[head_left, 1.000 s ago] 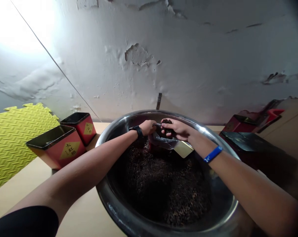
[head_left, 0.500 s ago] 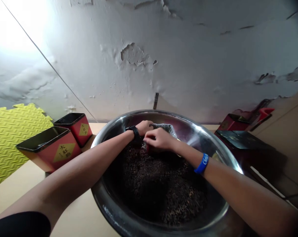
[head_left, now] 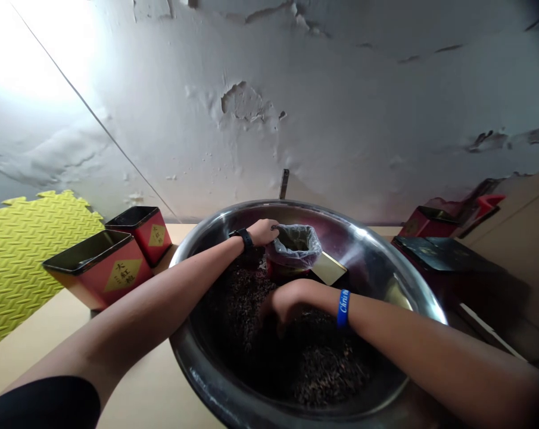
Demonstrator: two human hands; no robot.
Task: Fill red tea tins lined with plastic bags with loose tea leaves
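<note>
A wide steel basin [head_left: 198, 375] holds dark, loose dried tea leaves [head_left: 332, 372]. At its far side stands a red tea tin [head_left: 276, 269] with a clear plastic bag [head_left: 311, 253] folded over its rim. My left hand [head_left: 262, 231], with a black watch at the wrist, is closed on the left edge of this lined tin. Lower down, my right hand [head_left: 284, 304] reaches into the leaves in front of the tin. Its fingers are blurred and partly hidden in the dark heap. A gold-coloured flat panel [head_left: 329, 270] lies right of the tin inside the basin.
Two open red tins with yellow labels, one nearer [head_left: 112, 274] and one behind [head_left: 150, 235], stand left of the basin. To the right are a dark box [head_left: 434, 253] and another red tin [head_left: 423, 223]. A yellow foam mat [head_left: 32, 250] leans by the peeling wall [head_left: 340, 119].
My right hand has moved down from the tin's mouth into the leaves, uncovering the bag-lined opening. My left hand stays at the tin's edge. The view has shifted slightly.
</note>
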